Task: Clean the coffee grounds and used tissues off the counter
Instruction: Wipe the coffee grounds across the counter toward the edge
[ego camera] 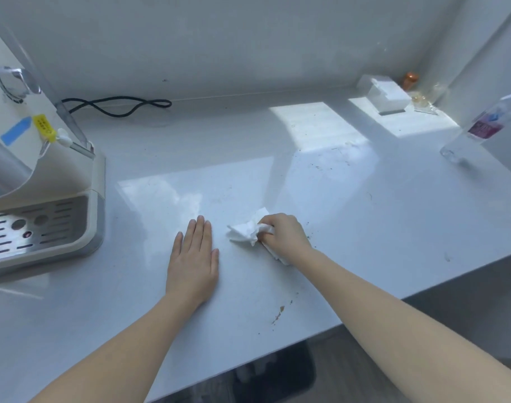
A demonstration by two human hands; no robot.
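Note:
My right hand [283, 232] is closed around a crumpled white tissue [245, 231] and presses it onto the white counter [364, 228] near the middle. My left hand [193, 260] lies flat on the counter just left of the tissue, palm down, fingers together, holding nothing. Brown coffee grounds [279, 314] form a small smear near the front edge, below my right forearm. Fine dark specks [321, 165] are scattered further back, and a few lie right of my right hand.
A cream coffee machine [45, 199] with a metal drip tray fills the left side, its black cable [117, 104] looped along the back wall. A white box [386, 94] and small jars stand back right. A clear water bottle [481, 129] stands at the right. The counter's front edge runs diagonally.

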